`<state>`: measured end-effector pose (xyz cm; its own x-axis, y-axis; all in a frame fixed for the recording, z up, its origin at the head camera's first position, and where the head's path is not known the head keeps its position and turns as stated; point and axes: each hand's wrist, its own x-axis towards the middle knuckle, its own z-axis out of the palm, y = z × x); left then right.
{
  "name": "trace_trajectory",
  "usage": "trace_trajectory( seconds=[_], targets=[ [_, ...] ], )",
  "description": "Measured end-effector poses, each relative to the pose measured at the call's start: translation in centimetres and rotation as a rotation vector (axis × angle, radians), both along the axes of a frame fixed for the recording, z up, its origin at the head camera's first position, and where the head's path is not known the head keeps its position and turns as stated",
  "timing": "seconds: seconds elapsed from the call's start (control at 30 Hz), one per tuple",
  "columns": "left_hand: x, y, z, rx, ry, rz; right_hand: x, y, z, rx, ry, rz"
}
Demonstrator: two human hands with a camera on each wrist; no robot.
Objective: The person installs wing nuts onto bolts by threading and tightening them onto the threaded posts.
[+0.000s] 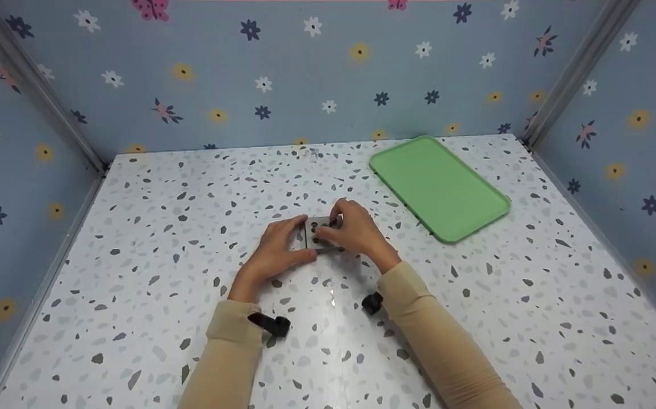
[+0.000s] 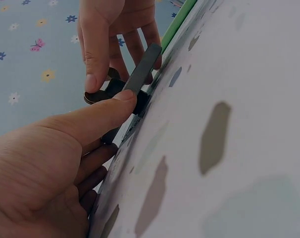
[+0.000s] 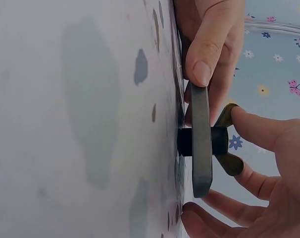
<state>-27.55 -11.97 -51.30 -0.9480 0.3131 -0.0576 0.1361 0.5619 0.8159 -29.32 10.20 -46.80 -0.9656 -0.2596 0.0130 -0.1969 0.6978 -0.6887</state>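
Observation:
A small grey plate (image 1: pixel 320 219) with dark round holes lies between both hands in the head view. Edge-on in the right wrist view, the plate (image 3: pixel 202 148) stands a little off the tabletop on a black cylindrical piece (image 3: pixel 185 142). On its upper side sits a bronze-coloured wing nut (image 3: pixel 232 164) over a black collar. My left hand (image 1: pixel 275 248) holds the plate at its left side, thumb on the near edge, fingers at the far edge. My right hand (image 1: pixel 358 228) pinches the wing nut between thumb and a finger, the other fingers hanging beside the plate.
A light green tray (image 1: pixel 438 187) lies at the back right of the speckled white table (image 1: pixel 151 272). Flower-patterned blue walls (image 1: pixel 282 74) enclose the back and both sides. A black wrist camera mount (image 1: pixel 271 325) juts from the left cuff, another (image 1: pixel 372 303) from the right.

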Motion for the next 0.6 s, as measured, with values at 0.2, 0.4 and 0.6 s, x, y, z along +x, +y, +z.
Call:
trace_trajectory(
  seconds=[0.2, 0.4, 0.6],
  targets=[
    [-0.02, 0.07, 0.01, 0.005, -0.003, -0.001, 0.07, -0.13, 0.03, 0.018, 0.017, -0.012],
    [0.11, 0.01, 0.03, 0.013, -0.002, 0.001, 0.13, -0.25, 0.06, 0.029, 0.017, -0.023],
    [-0.02, 0.0, -0.1, 0.003, 0.02, -0.011, 0.16, -0.2, -0.04, 0.035, 0.027, -0.015]
  ],
)
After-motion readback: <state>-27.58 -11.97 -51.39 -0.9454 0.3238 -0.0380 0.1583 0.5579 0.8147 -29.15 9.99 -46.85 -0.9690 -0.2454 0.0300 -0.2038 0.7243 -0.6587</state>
